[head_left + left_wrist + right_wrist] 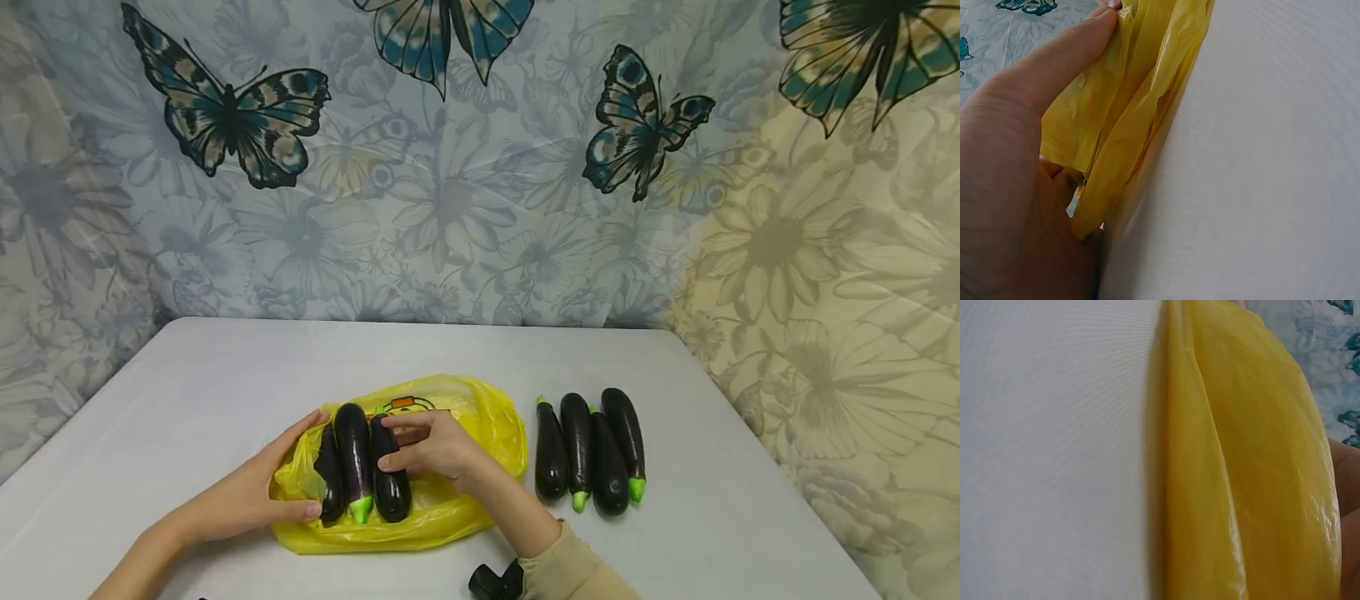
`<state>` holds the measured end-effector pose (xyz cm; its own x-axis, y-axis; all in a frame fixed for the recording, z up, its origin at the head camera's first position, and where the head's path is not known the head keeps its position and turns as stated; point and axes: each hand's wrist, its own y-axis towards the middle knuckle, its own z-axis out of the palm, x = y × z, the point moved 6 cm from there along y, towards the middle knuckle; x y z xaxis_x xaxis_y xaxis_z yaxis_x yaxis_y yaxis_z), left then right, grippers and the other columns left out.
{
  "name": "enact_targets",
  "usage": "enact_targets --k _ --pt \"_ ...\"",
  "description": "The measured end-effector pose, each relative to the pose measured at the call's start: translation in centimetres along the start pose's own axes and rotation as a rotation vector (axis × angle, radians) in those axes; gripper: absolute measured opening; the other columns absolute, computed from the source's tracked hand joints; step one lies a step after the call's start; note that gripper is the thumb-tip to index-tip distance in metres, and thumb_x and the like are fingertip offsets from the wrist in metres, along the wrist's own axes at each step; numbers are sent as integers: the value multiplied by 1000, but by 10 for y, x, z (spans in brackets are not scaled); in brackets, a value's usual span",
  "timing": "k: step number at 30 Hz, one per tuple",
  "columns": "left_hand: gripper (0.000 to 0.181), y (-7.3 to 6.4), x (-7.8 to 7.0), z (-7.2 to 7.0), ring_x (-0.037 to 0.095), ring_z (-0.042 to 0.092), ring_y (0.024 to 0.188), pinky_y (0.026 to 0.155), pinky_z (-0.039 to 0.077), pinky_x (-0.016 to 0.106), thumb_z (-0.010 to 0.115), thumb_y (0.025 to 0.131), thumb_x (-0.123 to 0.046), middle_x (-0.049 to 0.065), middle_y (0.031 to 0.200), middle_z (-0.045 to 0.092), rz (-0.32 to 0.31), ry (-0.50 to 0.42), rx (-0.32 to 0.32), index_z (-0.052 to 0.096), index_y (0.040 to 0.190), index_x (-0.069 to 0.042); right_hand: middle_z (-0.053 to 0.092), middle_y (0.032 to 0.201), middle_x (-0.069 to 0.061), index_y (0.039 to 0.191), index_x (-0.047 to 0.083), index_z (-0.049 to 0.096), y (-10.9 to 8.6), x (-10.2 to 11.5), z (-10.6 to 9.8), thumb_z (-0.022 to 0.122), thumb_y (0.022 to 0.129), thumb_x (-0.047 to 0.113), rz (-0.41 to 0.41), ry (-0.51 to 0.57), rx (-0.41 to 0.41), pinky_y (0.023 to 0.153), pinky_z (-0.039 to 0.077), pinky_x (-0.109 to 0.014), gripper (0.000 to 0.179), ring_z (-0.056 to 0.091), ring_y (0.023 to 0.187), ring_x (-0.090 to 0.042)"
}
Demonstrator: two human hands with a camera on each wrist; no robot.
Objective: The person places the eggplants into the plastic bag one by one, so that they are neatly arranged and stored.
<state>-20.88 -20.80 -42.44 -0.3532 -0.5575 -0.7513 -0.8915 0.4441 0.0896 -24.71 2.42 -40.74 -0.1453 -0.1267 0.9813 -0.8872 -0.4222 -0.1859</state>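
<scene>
Three dark eggplants lie side by side on a yellow plastic bag [457,521] in the head view. The left hand [258,487] is at the bag's left end, beside the leftmost eggplant [332,475]. In the left wrist view, its thumb [1060,69] and fingers curve round the bag's bunched edge [1122,144]. Between them and the right hand lies the middle eggplant [354,454], green stem toward the person. The right hand [442,446] holds the right-hand eggplant [392,487] by its upper part. Yellow plastic [1260,444] hides most of that hand in the right wrist view.
Several more eggplants [577,454] lie in a row on the white table [712,517], right of the bag. A black device [495,581] shows by the right sleeve [581,567]. Behind the table hangs a butterfly-patterned cloth [450,208].
</scene>
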Motion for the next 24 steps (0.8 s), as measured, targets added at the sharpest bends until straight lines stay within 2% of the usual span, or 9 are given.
enact_targets --k 8,19,24 --pt "103 -1 0 0 42 22 140 101 23 74 79 82 -37 4 159 24 7 2 -5 11 159 -28 63 113 -11 122 11 71 -1 -1 1 83 78 2 14 -8 -2 73 58 -39 47 62 98 -22" --pt "103 0 5 2 43 22 140 101 23 73 79 82 -37 5 159 24 -12 -9 6 12 159 -27 62 110 -12 121 11 72 1 -4 2 82 78 1 33 -10 -21 71 59 -39 45 60 98 -23" --pt "104 0 5 -2 41 22 140 101 22 73 80 81 -38 3 159 25 4 8 -4 12 159 -28 63 108 -10 120 11 72 3 0 1 83 77 3 23 -49 -31 71 59 -38 45 60 97 -22"
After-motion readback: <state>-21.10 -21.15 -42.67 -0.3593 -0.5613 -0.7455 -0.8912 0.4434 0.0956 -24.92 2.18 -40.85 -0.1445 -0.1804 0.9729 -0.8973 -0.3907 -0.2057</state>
